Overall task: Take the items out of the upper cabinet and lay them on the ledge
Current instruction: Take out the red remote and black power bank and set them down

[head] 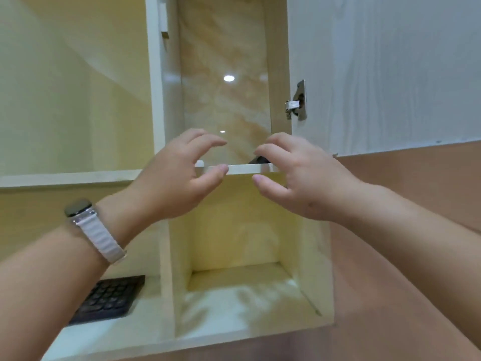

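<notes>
Nearest me, left hand and right hand hover half-curled, empty; dark item at one o'clock not yet taken.

Mostly hidden behind right grip: small dark item on white shelf, unidentifiable. Also black keyboard half-covered by left forearm.

Both hands were raised to the front edge of the cabinet shelf, fingers loosely curved and holding nothing. The left hand wore a watch. A dark item lay on the shelf just behind the fingers of the right hand. The door stood open at right. A keyboard lay on the ledge below.
</notes>
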The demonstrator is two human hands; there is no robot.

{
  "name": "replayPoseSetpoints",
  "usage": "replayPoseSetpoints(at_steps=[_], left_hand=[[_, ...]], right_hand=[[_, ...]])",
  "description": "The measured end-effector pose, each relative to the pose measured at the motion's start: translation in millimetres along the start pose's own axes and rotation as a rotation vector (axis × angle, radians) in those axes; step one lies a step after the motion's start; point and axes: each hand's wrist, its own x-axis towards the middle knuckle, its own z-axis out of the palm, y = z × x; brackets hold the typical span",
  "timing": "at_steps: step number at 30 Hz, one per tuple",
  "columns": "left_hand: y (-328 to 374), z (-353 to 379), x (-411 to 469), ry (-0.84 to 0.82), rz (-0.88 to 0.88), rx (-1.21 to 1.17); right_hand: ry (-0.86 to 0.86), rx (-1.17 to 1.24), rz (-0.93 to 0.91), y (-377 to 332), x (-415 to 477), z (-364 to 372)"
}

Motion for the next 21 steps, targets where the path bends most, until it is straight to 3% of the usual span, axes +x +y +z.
replayPoseSetpoints(at_steps=[3,7,10,14,17,21], left_hand=[[-10.0,-10.3,32.8,-0.193,-0.061,-0.003],[-10.6,-18.7,67.8,-0.439,-0.071,0.237],[-9.3,-14.6,81.7,-0.575,-0.094,0.374],[-10.5,-5.0,90.5,-0.851,-0.269,0.527],[-10.8,1.0,92.5,-0.924,-0.332,0.555],[-13.5,5.0,90.8,-0.901,-0.306,0.572]], right_hand=[[-0.146,-0.135,-0.091,2.3,27.5,2.2],[-0.338,-0.317,-0.103,9.3,53.8,9.2],[-0.388,-0.404,-0.063,14.0,61.8,17.7],[-0.377,-0.440,-0.020,17.7,65.1,25.7],[-0.346,-0.438,-0.022,19.2,64.9,26.2],[-0.305,-0.421,-0.033,18.7,63.3,24.0]])
